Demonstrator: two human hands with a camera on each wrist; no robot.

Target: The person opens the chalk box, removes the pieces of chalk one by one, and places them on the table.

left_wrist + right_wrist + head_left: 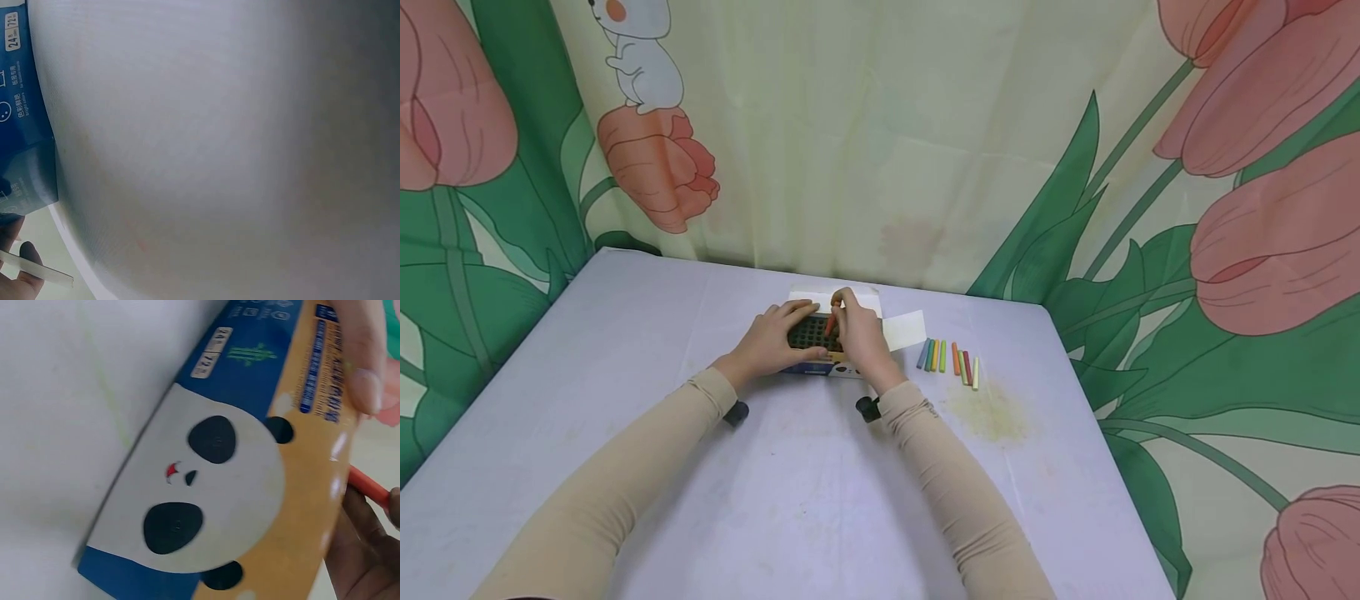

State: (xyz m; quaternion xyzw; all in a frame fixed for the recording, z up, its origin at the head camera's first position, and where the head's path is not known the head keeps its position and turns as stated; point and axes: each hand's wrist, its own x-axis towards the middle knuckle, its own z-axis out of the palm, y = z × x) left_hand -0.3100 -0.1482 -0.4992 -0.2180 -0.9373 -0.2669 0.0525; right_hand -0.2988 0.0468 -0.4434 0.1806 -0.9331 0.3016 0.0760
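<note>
A chalk box (811, 332) stands on the table, its top open on a grid of dark holes. In the right wrist view its panda-printed front (219, 481) is visible. My left hand (771, 340) grips the box from the left, thumb along the front edge and fingers at the back. My right hand (861, 337) pinches a red-orange chalk stick (831, 322) over the holes. That chalk stick (370, 486) also shows past the box edge in the right wrist view. Whether its lower end sits in a hole, I cannot tell.
Several coloured chalk sticks (943, 356) lie in two groups right of the box. A white flap (904, 331) sticks out from the box's right side. Yellowish staining (992, 412) marks the white tablecloth (790, 500). A printed curtain (880, 150) hangs behind the table.
</note>
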